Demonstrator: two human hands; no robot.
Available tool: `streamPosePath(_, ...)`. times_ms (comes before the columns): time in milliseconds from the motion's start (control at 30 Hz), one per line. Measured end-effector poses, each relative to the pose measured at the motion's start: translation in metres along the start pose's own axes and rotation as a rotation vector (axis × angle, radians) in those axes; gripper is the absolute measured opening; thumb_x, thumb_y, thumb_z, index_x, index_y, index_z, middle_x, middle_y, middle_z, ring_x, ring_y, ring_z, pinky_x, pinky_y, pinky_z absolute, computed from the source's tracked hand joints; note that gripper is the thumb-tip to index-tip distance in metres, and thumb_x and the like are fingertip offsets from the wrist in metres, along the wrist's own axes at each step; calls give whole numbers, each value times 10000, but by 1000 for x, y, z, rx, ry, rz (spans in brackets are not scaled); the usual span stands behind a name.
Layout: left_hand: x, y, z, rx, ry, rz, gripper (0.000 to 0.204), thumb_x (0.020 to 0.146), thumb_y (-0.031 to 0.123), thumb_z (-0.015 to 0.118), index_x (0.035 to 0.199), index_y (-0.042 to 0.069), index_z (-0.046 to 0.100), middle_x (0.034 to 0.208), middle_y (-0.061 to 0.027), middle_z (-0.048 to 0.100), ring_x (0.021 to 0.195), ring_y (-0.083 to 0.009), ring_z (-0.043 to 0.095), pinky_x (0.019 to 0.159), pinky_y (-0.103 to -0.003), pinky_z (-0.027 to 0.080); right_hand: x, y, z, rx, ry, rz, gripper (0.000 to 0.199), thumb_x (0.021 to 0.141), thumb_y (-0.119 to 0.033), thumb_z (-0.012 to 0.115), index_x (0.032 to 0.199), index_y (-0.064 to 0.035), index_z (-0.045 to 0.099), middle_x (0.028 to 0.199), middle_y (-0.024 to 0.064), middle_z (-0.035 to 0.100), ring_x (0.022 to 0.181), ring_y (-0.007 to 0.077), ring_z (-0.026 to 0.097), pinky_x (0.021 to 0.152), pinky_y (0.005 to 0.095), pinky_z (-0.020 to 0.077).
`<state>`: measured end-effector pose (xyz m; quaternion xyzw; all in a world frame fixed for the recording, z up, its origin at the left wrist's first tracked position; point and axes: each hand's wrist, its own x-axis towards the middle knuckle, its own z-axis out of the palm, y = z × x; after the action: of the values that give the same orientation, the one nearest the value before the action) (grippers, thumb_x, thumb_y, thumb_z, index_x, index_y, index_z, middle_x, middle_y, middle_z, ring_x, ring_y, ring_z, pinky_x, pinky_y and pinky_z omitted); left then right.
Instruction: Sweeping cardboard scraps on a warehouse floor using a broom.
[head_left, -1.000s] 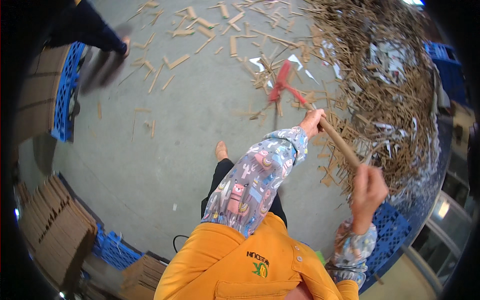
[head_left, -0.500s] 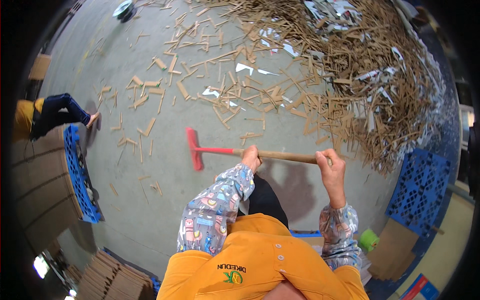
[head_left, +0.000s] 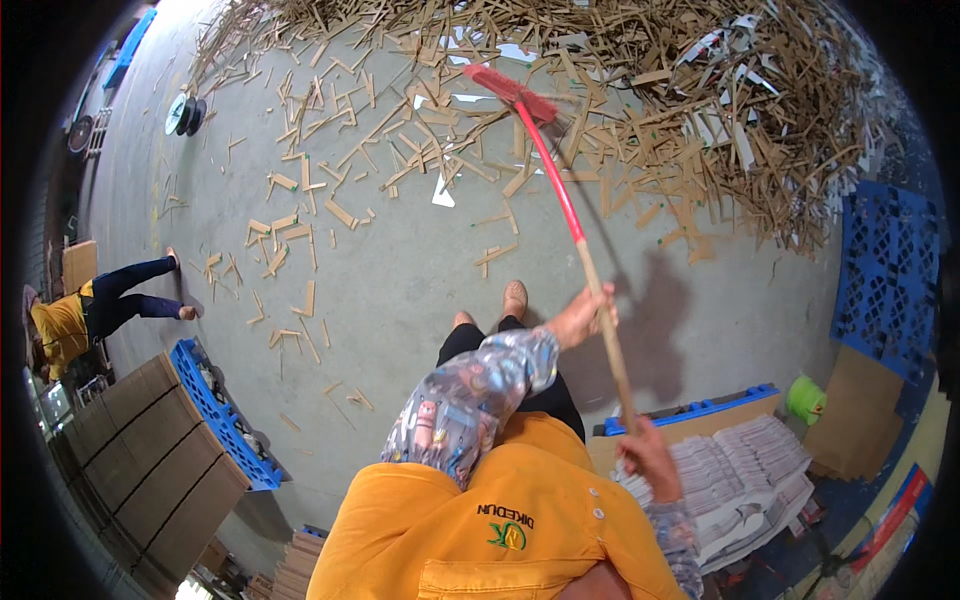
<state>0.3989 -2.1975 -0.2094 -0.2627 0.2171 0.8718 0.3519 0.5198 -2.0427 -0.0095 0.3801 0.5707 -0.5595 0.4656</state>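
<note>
The work in hand, as I judge it, is a broom stroke among cardboard offcuts; both hands are wrapped round the broom (head_left: pixel 556 180), the left hand (head_left: pixel 582 315) closed on the wooden shaft and the right hand (head_left: pixel 652 460) curled about its near end; neither hand is spread wide.

Taking the left hand as the centre of a clock with twelve at the top of the view, the right hand sits near five o'clock; the shaft runs between them and on past the left hand, turning from bare wood to red, and ends in the red broom head (head_left: pixel 510 93) between eleven and twelve; the head lies among loose strips and white scraps, though whether its bristles press on the floor I cannot tell.

The big scrap pile (head_left: pixel 770 130) stands toward one o'clock, just beyond the head; more loose strips (head_left: pixel 340 213) lie scattered toward ten o'clock; a blue pallet (head_left: pixel 885 280) is at three, and stacked white sheets (head_left: pixel 745 465) at about half past four, near the right hand.

The next move, I judge, calls for bristles flat on the concrete, the left hand guiding and the right hand steadying the shaft's end.
</note>
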Motion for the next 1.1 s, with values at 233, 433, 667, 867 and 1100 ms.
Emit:
streamPosePath(233,-55,-35,-98,713,287,-210,308,773,167,533,981,-3,383,665,-40,466,521,-120,461,441,-242,379,-4,223,-22,-802,508,-196,310,699,-289,607,786,-14,493,599,187,532,515,352,527,476,417,404)
streamPosePath(433,-83,34,-184,739,539,-138,283,759,97,510,996,22,375,683,-66,476,528,-133,466,459,-254,396,-64,288,-46,-1153,400,195,263,680,-292,610,789,-72,514,574,144,557,574,341,561,497,427,427)
streamPosePath(667,-139,123,-230,614,754,-58,276,780,145,467,1023,23,418,733,-70,524,609,-144,509,546,-255,422,126,143,40,-955,476,-175,252,724,-272,589,784,-43,500,700,180,556,662,360,543,546,428,412)
streamPosePath(867,-157,190,-247,546,809,37,264,764,117,475,1010,30,430,699,-54,526,580,-129,509,511,-243,410,360,-254,242,-794,288,-593,411,756,-375,522,642,20,514,493,123,481,454,237,479,434,384,376)
streamPosePath(1100,-202,244,-275,480,873,109,263,779,147,440,1018,39,420,746,-63,531,638,-140,522,574,-260,428,333,-167,258,-612,183,-616,357,812,-343,469,628,-37,453,470,12,368,418,133,358,395,322,290)
